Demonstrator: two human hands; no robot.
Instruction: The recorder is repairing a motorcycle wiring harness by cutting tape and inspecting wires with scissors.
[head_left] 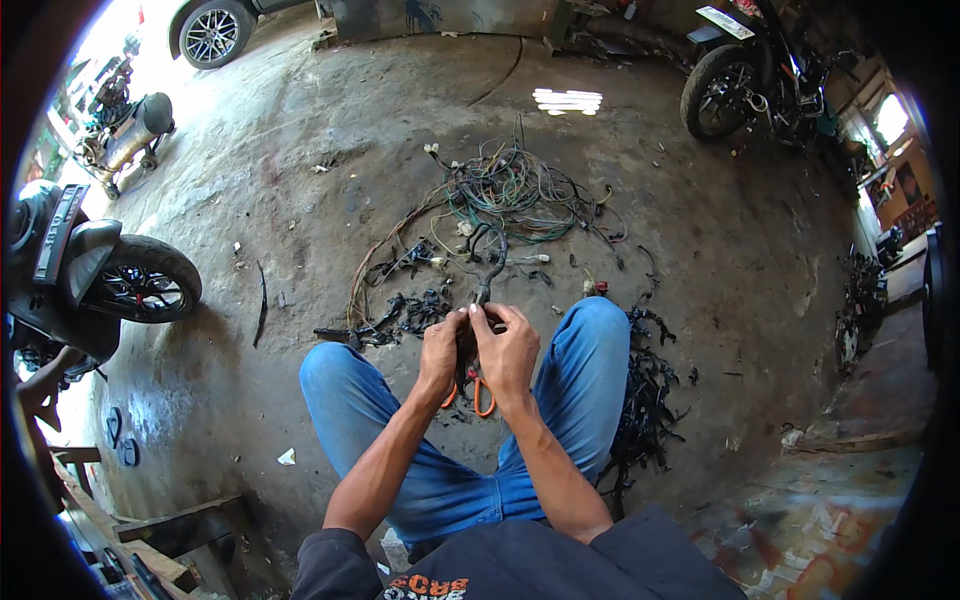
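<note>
Between my knees, my left hand (pixel 439 350) and my right hand (pixel 507 352) meet with fingertips pinched on the near end of a black-taped wiring harness (pixel 492 265). Its far end runs into a loose tangle of coloured wires (pixel 520 192) with white connectors on the concrete floor. What lies right under my fingers is hidden. A tool with orange loop handles (pixel 485 399) shows just below my hands, its upper part covered by them. Shreds of black tape (pixel 415 312) lie left of the harness, and a longer heap of black scraps (pixel 640 415) lies beside my right knee.
A motorcycle front wheel (pixel 145 280) stands at the left, another motorcycle (pixel 725 90) at the far right. An air compressor (pixel 130 135) and a car wheel (pixel 213 35) are at the far left. Flip-flops (pixel 128 452) and a wooden bench (pixel 190 525) are at the near left.
</note>
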